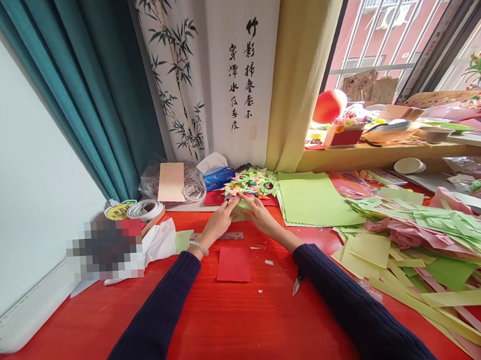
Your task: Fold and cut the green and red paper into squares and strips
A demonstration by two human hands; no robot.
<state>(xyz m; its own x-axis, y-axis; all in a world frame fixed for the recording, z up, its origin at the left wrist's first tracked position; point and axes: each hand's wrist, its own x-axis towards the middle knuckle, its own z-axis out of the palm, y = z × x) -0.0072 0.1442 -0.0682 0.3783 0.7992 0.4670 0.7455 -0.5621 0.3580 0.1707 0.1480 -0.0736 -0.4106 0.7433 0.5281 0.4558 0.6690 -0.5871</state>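
Touching a piece of green paper (241, 212) from both sides, the fingers of the left hand (222, 219) and right hand (260, 215) lie close together, their tips nearly meeting, though whether they pinch it I cannot tell. Just beyond are the folded pieces (257, 182), with the tissue pack (219, 178) beside them on the left and green sheets (317, 197) on the right. Nearer the camera on the red table (241, 332) lie a ruler (230, 236), a red square (233, 264) and, by the right sleeve, a blade (297, 285), with paper strips (414, 299) far right.
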